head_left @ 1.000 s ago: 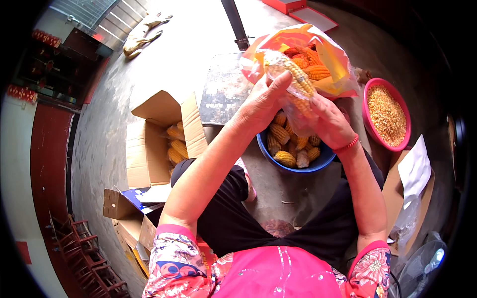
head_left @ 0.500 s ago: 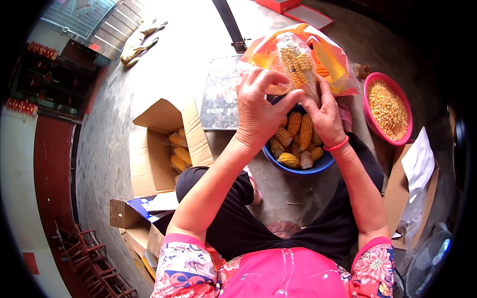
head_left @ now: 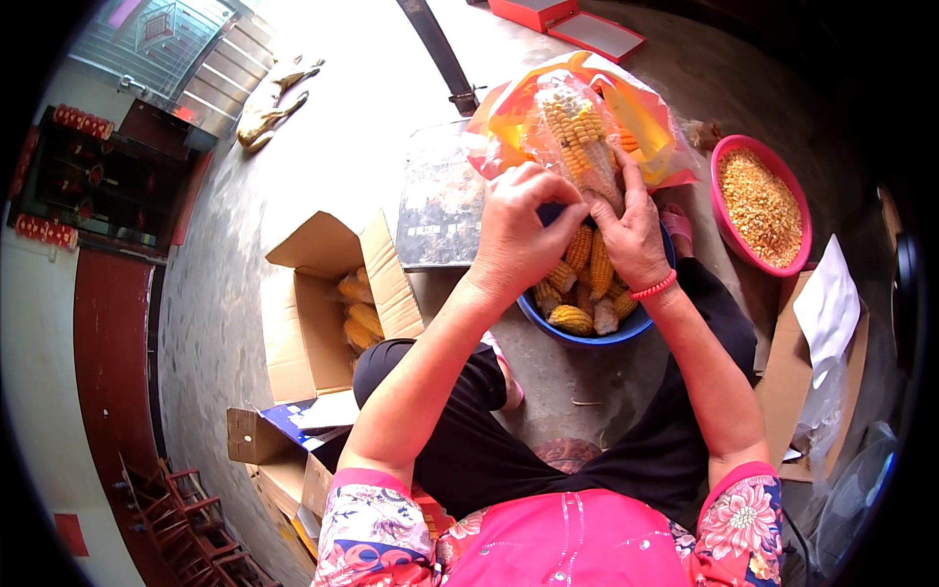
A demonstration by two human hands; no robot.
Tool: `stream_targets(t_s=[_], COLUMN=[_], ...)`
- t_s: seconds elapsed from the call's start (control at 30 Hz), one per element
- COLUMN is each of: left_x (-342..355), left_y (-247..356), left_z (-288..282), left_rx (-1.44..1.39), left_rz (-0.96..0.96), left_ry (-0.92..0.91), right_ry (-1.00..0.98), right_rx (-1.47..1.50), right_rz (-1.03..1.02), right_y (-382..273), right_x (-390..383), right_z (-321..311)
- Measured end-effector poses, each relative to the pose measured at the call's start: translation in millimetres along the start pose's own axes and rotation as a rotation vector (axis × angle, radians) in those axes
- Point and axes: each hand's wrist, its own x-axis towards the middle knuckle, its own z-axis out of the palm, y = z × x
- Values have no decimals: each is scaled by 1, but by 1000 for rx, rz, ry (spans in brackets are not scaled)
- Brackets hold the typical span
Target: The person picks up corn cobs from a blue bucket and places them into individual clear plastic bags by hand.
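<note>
Upright in front of me is a yellow corn cob point(head_left: 577, 132) inside a clear plastic bag point(head_left: 604, 186). My right hand point(head_left: 634, 240), with a red bracelet at the wrist, grips its near end. My left hand point(head_left: 523, 230) is closed in a pinch beside my right thumb; whatever lies between its fingertips is hidden. Below both hands stands a blue basin point(head_left: 587, 340) of bare corn cobs point(head_left: 575, 269). Behind the wrapped cob, an orange and yellow plastic bag point(head_left: 660, 115) lies open with more corn inside.
An open cardboard box point(head_left: 293, 328) at the left holds wrapped cobs. Beyond it is a metal platform point(head_left: 435, 186) with a dark post point(head_left: 437, 44). A pink basin point(head_left: 717, 201) of loose kernels sits at the right. A dog point(head_left: 262, 112) lies at the far left.
My left hand has closed from spread fingers into a pinch and moved slightly right and down toward my right thumb. The right hand keeps hold of the wrapped cob.
</note>
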Motion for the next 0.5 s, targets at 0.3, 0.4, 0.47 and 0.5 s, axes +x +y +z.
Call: stream_targets(t_s=[0.3, 0.4, 0.47, 0.5], left_x=[8, 4, 4, 3], left_y=[-15, -26, -24, -22], left_z=[-5, -2, 2, 2], left_rx=[-860, -1079, -1262, -1274], left_rz=[-826, -751, -635, -652], left_ry=[364, 277, 181, 158], right_ry=[-65, -95, -133, -151], right_rx=[-53, -27, 47, 77], right_rz=[-118, -133, -134, -112], right_y=[-9, -14, -15, -14], right_x=[-8, -12, -16, -17], right_z=[8, 12, 14, 14])
